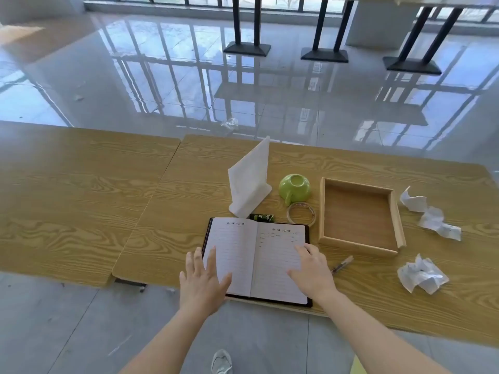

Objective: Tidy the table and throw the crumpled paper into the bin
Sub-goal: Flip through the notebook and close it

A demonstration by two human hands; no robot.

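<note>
Two pieces of crumpled paper on the worktop (81, 201), both untouched. Nearer crumpled paper (422, 275) lies right of the wooden tray (360, 215), off its near right corner, well apart from it. Farther crumpled paper (429, 214) also right of the tray, a long twisted strip just beside the tray's right wall. No bin in view, can't tell where it is.

Tray itself is empty, sitting square on the worktop. Left of the tray, just beside it: tape roll (300, 213) lying flat, green cup (294, 186) upside down behind the roll. Pen (342, 264) in front of the tray's near wall, pointing toward the notebook. Open notebook (256, 260) left of the tray, near edge hanging a bit over the worktop edge. Small green-black item (262, 217) just behind the notebook's far edge, too small to identify. White stand (249, 179) upright, further left of the cup.

Left hand (202, 282) flat, fingers spread, resting on the notebook's left edge; grip holds nothing. Right hand (313, 268) flat on the right page, fingers extended, nothing clasped either.

Progress, judged: barely begun. Notebook not closed, loose items not in the tray, both papers on the worktop. Looks like closing the notebook is the step in hand; everything else left, paper to the bin included.
</note>
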